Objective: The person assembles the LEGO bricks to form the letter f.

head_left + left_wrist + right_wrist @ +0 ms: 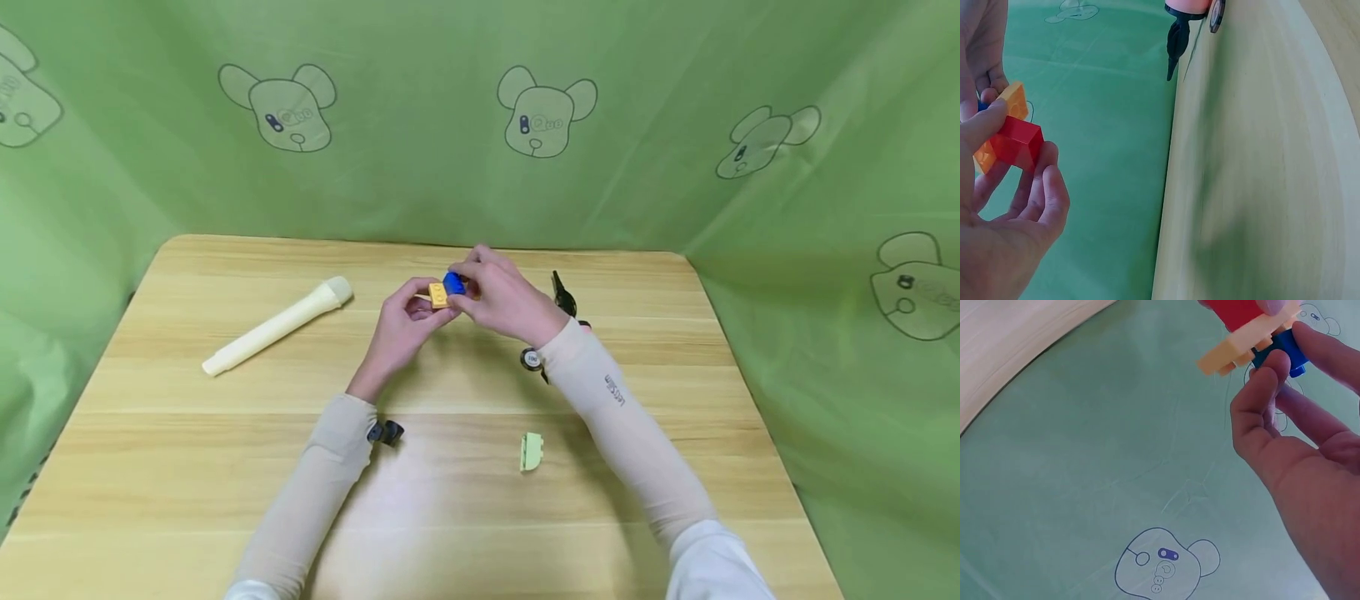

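Note:
Above the far middle of the table, both hands meet at a small stack of toy bricks. My left hand (399,333) holds a flat orange brick (438,295) with a red brick (1017,142) joined to its underside. My right hand (510,302) pinches a blue brick (453,283) between thumb and fingers. In the right wrist view, the blue brick (1285,353) lies against the studded side of the orange brick (1238,350). Whether it is fully pressed on, I cannot tell.
On the table's left lies a cream microphone-shaped stick (277,327). A pale green brick (532,452) rests near the middle. Partly hidden behind the right forearm is a pink object (1188,5) with a black pointed end (1177,44) and a round badge (531,359). Green curtain (420,167) surrounds the table.

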Demonstrator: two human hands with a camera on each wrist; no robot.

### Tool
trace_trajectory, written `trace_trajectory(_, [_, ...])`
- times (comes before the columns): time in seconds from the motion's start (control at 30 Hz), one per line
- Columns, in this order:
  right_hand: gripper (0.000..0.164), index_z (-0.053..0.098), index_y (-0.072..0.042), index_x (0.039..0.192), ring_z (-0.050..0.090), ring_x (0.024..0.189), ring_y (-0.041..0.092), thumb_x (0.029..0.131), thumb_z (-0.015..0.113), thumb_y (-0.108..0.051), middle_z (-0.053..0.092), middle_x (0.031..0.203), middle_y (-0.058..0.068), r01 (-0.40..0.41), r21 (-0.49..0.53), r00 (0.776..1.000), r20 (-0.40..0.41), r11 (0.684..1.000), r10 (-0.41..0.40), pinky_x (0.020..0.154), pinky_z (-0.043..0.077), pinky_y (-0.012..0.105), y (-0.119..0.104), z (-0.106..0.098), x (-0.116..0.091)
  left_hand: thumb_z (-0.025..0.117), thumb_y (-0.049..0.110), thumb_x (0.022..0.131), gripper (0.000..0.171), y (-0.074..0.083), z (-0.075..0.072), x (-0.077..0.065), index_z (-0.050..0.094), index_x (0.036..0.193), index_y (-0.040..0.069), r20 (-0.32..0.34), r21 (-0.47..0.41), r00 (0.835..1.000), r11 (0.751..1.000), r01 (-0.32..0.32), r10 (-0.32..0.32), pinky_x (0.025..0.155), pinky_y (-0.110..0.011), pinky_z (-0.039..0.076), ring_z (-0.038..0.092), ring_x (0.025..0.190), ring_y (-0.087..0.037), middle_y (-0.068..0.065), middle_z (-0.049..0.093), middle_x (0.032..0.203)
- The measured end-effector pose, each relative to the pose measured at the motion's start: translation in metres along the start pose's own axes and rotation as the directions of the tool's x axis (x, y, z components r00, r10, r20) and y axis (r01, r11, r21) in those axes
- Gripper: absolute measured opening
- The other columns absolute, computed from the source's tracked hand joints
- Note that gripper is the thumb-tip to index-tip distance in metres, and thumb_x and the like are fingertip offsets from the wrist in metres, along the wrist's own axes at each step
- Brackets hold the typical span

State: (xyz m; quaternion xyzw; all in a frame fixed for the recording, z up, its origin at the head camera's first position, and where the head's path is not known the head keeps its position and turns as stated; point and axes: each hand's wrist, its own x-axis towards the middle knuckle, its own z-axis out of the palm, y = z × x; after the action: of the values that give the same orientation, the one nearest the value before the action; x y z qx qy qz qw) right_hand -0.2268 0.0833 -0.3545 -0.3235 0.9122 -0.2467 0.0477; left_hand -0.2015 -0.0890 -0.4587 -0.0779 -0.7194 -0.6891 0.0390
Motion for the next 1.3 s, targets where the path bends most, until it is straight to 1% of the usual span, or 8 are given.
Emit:
trace_trajectory(0.17, [0.039,0.064,0.005,0.126,0.055,0.084,0.02,0.093,0.072,-0.014,0.057,0.099,0.01,0.015,-0.009,1.0,-0.005,1.0,-0.015,0.069,0.053,0.027,0.001,0.0,0.0,0.08,0.007,0.085,0.043,-0.001,0.005,0.002,0.062,0.123,-0.002,-0.027,-0.038,1.0,0.999,-0.013,0.012,0.08,-0.023,0.058,0.066,0.092,-0.026,-0.02,0.064,0.112])
trace_trajectory(0.33, [0.034,0.066,0.004,0.122,0.056,0.08,0.02,0.094,0.072,-0.014,0.06,0.093,0.01,0.027,-0.001,1.0,-0.005,1.0,-0.027,0.065,0.052,0.027,0.001,-0.001,-0.001,0.079,0.004,0.085,0.043,-0.002,0.008,0.002,0.062,0.124,-0.004,-0.034,-0.06,0.999,0.998,-0.033,0.031,0.082,-0.023,0.057,0.065,0.096,-0.028,-0.022,0.061,0.119])
trace_trajectory(0.63, [0.035,0.066,0.006,0.122,0.057,0.08,0.02,0.092,0.073,-0.011,0.064,0.096,0.012,0.039,0.0,0.999,-0.007,0.999,-0.039,0.066,0.053,0.026,0.003,0.001,-0.001,0.076,-0.003,0.085,0.042,-0.005,0.012,0.003,0.06,0.124,-0.008,-0.048,-0.09,0.998,0.995,-0.042,0.038,0.082,-0.022,0.056,0.063,0.092,-0.019,-0.019,0.062,0.117])
trace_trajectory(0.8, [0.035,0.066,0.006,0.122,0.057,0.079,0.02,0.092,0.073,-0.011,0.065,0.095,0.013,0.027,0.022,1.0,0.007,0.999,-0.027,0.064,0.052,0.026,0.003,0.001,-0.001,0.074,-0.008,0.085,0.041,-0.004,0.014,0.002,0.059,0.123,-0.012,-0.055,-0.103,0.997,0.993,-0.051,0.045,0.084,-0.028,0.057,0.063,0.092,-0.018,-0.022,0.061,0.117])
trace_trajectory(0.93, [0.04,0.064,0.008,0.126,0.057,0.081,0.02,0.092,0.074,-0.011,0.065,0.097,0.013,0.012,0.023,1.0,0.011,1.0,-0.012,0.066,0.052,0.026,0.003,0.001,-0.004,0.076,-0.005,0.085,0.041,-0.004,0.016,0.001,0.06,0.122,-0.01,-0.057,-0.109,0.997,0.992,-0.058,0.052,0.087,-0.031,0.057,0.063,0.092,-0.016,-0.02,0.061,0.117])
trace_trajectory(1.07, [0.041,0.064,0.008,0.125,0.057,0.08,0.02,0.091,0.075,-0.011,0.064,0.095,0.013,-0.004,0.021,1.0,0.006,1.0,0.003,0.066,0.053,0.026,0.005,0.003,-0.005,0.077,-0.002,0.085,0.04,-0.006,0.017,0.001,0.061,0.121,-0.008,-0.043,-0.103,0.997,0.993,-0.064,0.059,0.083,-0.026,0.057,0.063,0.09,-0.017,-0.019,0.062,0.114])
trace_trajectory(1.17, [0.041,0.064,0.008,0.125,0.057,0.08,0.02,0.09,0.075,-0.011,0.062,0.093,0.011,-0.008,0.012,1.0,0.004,1.0,0.008,0.066,0.053,0.025,0.008,0.005,-0.005,0.078,0.0,0.086,0.04,-0.007,0.017,0.001,0.061,0.121,-0.005,-0.021,-0.075,0.999,0.996,-0.046,0.044,0.079,-0.023,0.058,0.065,0.087,-0.018,-0.019,0.064,0.109])
trace_trajectory(1.3, [0.045,0.061,0.008,0.128,0.056,0.082,0.02,0.091,0.076,-0.012,0.059,0.093,0.009,-0.029,0.005,1.0,0.007,1.0,0.029,0.069,0.052,0.025,0.012,0.01,-0.005,0.078,0.004,0.087,0.04,-0.01,0.016,0.001,0.06,0.122,-0.001,0.003,-0.025,1.0,1.0,-0.002,0.002,0.078,-0.024,0.059,0.068,0.088,-0.021,-0.018,0.066,0.106])
